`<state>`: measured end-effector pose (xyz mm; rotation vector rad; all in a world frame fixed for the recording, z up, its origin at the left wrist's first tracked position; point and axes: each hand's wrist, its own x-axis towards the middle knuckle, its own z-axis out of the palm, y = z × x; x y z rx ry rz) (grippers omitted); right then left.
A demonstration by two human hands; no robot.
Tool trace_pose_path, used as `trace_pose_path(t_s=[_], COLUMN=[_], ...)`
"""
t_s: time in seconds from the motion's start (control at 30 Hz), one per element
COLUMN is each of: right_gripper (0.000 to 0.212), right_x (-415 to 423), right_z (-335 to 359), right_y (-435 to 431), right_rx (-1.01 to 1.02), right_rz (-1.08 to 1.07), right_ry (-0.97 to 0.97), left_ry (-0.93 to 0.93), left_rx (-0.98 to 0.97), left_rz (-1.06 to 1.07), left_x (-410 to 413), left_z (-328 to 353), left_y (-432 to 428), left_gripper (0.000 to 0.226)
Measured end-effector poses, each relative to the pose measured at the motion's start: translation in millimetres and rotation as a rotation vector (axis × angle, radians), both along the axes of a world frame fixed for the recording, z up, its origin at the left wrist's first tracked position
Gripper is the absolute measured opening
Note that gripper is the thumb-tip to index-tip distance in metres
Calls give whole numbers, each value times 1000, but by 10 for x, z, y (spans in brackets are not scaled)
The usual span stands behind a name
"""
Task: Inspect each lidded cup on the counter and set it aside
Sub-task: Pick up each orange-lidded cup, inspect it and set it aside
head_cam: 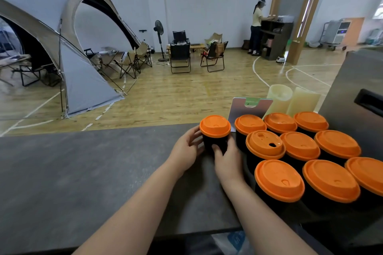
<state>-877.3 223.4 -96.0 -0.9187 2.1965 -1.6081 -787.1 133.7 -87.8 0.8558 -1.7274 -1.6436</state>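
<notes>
**Item 1:** lidded cup, black body, orange lid, upright over the far part of the dark grey worktop, just left of the main cluster. Base hidden behind both hands; resting or raised, cannot tell.

**Left grip**: holding the cup, curled against its left side, fingertips out of sight behind the body.

**Right grip**: holding the same cup from the right, thumb laid across the front of the black wall.

**Items 2–10:** nine further cups, same black bodies and orange lids, packed close in three rows of three at the right end of the worktop. One odd lid, middle row, left: open sip hole showing.

**Behind the cluster:** silver-grey panel with a green tab at its top edge; two pale cream cylinders side by side; grey box-like unit with a dark recessed handle, far right.

**Background:** wooden floor with white court lines; grey dome tent, left; folding chairs; standing fan; a person standing at a dark shelf unit, well apart.
</notes>
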Motion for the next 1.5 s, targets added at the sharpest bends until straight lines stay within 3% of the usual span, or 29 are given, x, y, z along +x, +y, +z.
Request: trace_pose_path(t_s=[0.3,0.57,0.73,0.87,1.0,1.2,1.5], right_gripper=[53,60,70,67,64,60,44], right_x=[-74,111,545,923,1542,2706,4714], right_z=[79,103,95,147,185,165,171], right_y=[13,137,278,29,-351,-1028,-2360], right_rx=[183,267,312,293,262,217,172], right_rz=[-18,-4,161,275,390,574,682], right_ry=[-29,-8,-18,-6,-4,-10,-43], left_ry=[-29,-126,-189,-168,-222,-219,-260], left_rx=[29,-134,-121,-100,-197,-209,-230], left_rz=[-108,-109,-125,-6,177,351,641], left_x=[5,75,503,1212,2154,3535,5944], left_z=[-14,-87,-118,-89,-44,-48,-1], left_y=[-23,-12,-90,-267,-535,-960,-2104], left_gripper=[84,69,49,44,35,36,30])
